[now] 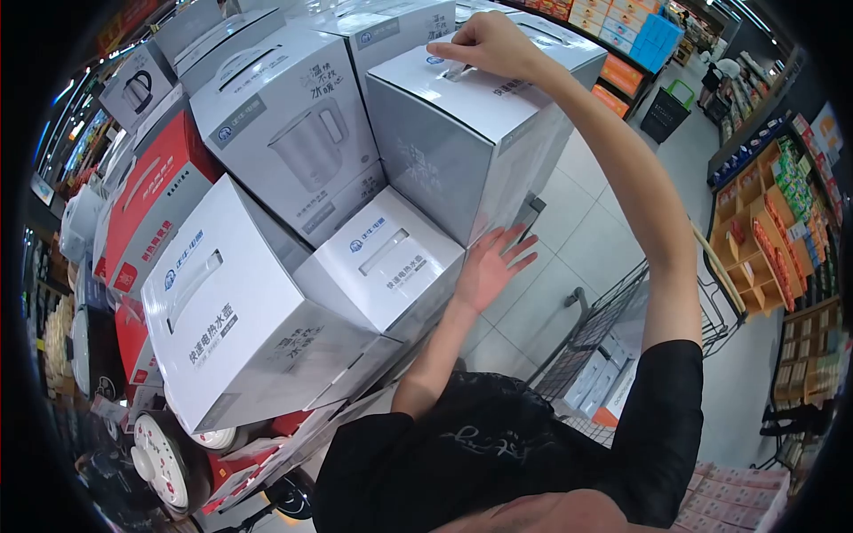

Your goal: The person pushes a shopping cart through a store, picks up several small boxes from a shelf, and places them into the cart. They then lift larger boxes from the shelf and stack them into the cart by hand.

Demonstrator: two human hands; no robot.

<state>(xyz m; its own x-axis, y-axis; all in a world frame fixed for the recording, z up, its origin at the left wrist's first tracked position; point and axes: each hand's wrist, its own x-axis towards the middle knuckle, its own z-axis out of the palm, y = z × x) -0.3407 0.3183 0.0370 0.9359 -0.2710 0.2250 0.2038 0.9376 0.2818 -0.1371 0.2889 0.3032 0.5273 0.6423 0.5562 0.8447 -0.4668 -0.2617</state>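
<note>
At the top of the stack, my right hand is closed at the handle slot of a white and grey electric kettle box, fingers pinched over its lid. My left hand has its fingers spread, fingertips right by the lower corner of that same box. Just left of this hand sits a smaller-looking kettle box with a slotted white lid. Behind it stands another kettle box with a kettle printed on its front. A further white kettle box leans tilted at the near left.
Red boxes stand among the stack at left, with a white lidded pot below. A wire shopping cart holding boxes is at my right. Farther off are a black basket on the tiled floor and stocked wooden shelves.
</note>
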